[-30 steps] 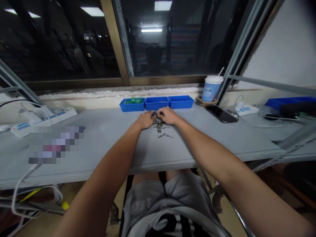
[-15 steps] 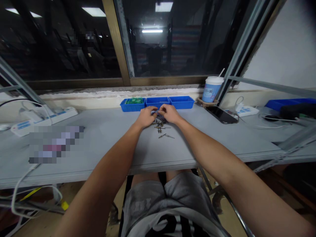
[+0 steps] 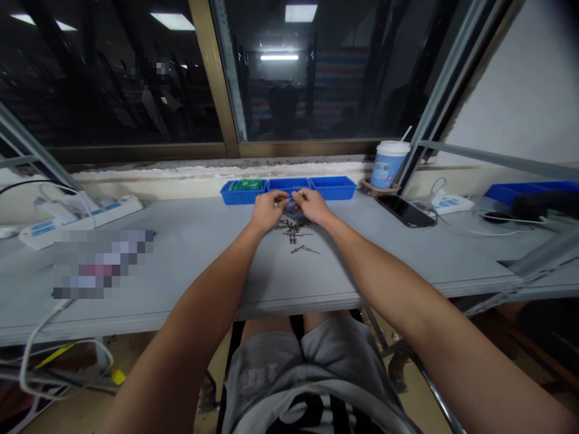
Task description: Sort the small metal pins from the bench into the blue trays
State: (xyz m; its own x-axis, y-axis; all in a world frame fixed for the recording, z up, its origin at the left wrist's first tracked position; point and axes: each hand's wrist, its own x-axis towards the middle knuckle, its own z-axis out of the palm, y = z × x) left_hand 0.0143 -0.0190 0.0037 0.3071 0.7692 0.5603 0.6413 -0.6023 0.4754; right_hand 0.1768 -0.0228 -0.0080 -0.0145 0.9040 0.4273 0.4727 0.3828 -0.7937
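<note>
My left hand (image 3: 270,210) and my right hand (image 3: 311,206) meet fingertip to fingertip above the desk, just in front of the blue bins. Both are closed in a pinch. A thin, small piece shows between the fingertips, too small to name. Below and nearer to me lies a loose pile of small metal fasteners (image 3: 293,229), some of them screw-like. Two fasteners with long thin shanks (image 3: 310,249) lie apart from the pile, toward the desk's front edge.
Three blue bins stand along the wall; the left bin (image 3: 245,196) holds a green packet (image 3: 251,184). To the right are a lidded cup (image 3: 385,167) and a black phone (image 3: 404,210). Power strips (image 3: 81,222) with cables lie at both sides of the grey desk (image 3: 190,241).
Both hands have risen slightly, away from the pile, with their fingertips still together. More of the pile shows beneath them. The bins, cup and phone stay put.
</note>
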